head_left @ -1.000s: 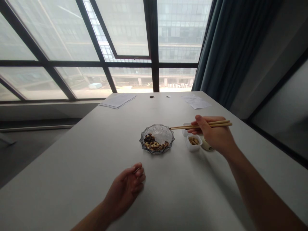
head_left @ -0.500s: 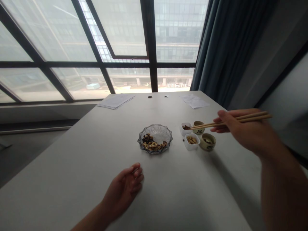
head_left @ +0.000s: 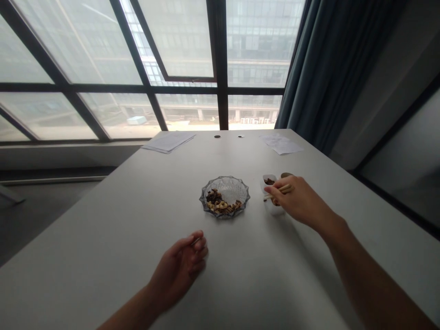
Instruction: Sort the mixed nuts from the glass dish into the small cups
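My right hand (head_left: 299,201) grips a pair of wooden chopsticks (head_left: 285,188) over a cluster of small containers. Their tips point down-left, close to the table just left of the lower clear box (head_left: 275,209). That box is mostly covered by my hand. Behind it, another small box (head_left: 269,177) holds dark brown dried pieces. Only the rim of a ceramic cup (head_left: 286,174) shows; a second cup is hidden. A scalloped glass plate (head_left: 237,183) carries dark and tan dried pieces (head_left: 223,206). In front of it rests my left hand (head_left: 184,261), fingers curled, thumb against forefinger, nothing visible inside.
The white table (head_left: 137,220) reaches to the window. Stacked papers (head_left: 168,141) lie at the far left, and more papers (head_left: 282,143) at the far right. Two small round fittings (head_left: 217,136) sit near the back edge. A dark curtain (head_left: 309,78) hangs on the right.
My right hand has moved left and lower with the chopsticks, now covering the cups and part of the lower box. The chopstick tips have shifted nearer. My left hand is nearly still.
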{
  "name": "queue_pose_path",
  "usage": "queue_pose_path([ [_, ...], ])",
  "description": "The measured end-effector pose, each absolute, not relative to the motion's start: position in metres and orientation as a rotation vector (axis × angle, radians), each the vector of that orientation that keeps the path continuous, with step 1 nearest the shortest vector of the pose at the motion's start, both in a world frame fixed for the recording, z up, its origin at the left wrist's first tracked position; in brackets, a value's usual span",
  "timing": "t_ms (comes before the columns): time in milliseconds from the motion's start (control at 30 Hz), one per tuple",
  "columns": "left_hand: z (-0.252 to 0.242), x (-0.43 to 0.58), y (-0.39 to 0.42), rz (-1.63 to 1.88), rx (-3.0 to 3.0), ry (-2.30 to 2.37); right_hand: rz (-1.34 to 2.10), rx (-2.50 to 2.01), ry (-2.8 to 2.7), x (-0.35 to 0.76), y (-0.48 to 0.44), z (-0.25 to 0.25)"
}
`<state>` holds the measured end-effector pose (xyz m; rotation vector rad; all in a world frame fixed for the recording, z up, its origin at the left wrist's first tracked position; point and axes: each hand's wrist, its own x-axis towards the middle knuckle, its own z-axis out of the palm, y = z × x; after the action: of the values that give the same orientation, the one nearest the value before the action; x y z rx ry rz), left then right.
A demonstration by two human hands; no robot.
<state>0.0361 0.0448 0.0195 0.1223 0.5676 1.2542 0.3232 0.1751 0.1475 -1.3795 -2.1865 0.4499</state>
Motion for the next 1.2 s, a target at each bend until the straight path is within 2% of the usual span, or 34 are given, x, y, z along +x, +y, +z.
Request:
queue_pose_path([
  [233,0.019,0.036,0.045,1.252,0.130,0.570,0.107,-1.448,-2.417,0.300,0.173,0.132],
  [600,0.020,0.036,0.045,1.246,0.136,0.555,0.610,-1.302,-2.160,0.318,0.171,0.147],
  [1200,0.016,0.034,0.045,1.240,0.118,0.543,0.692,-1.332,-1.978,0.320,0.187,0.129],
])
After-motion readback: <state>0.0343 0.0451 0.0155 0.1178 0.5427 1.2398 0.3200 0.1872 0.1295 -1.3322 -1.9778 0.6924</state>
